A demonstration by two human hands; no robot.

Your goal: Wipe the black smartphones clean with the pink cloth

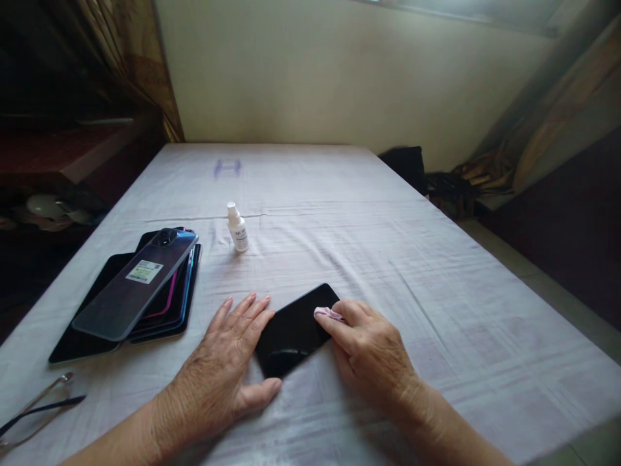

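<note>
A smartphone (295,329) lies with its black, glossy screen up on the cloth-covered table, set at a slant between my hands. My left hand (226,362) rests with fingers stretched out along the phone's left end, the thumb by its near corner. Between the fingers of my right hand (371,349) is pinched a small pink cloth (328,314), pressed at the phone's right end. Part of the cloth is hidden in the fingers.
Left of my hands lies a pile of several phones (167,310), topped by a slanted phone with a white label (144,271). A small white bottle (237,228) stands upright beyond my left hand. Eyeglasses (41,411) lie at the near left of the table (310,194).
</note>
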